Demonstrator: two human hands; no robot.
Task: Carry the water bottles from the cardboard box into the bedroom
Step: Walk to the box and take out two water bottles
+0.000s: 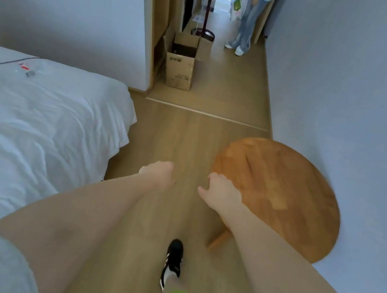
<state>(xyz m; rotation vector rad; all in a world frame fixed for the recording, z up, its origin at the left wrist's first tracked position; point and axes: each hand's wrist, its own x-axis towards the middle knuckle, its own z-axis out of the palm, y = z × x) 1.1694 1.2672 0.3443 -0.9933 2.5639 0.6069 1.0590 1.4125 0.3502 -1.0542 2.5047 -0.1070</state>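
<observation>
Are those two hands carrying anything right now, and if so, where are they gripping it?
Nothing is held. The left hand and the right hand are both empty, fingers loosely curled, above the light wooden floor.

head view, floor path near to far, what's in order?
Black shoe → left hand and right hand, both empty → doorway threshold strip → open cardboard box → second person's white shoes in the hallway.
</observation>
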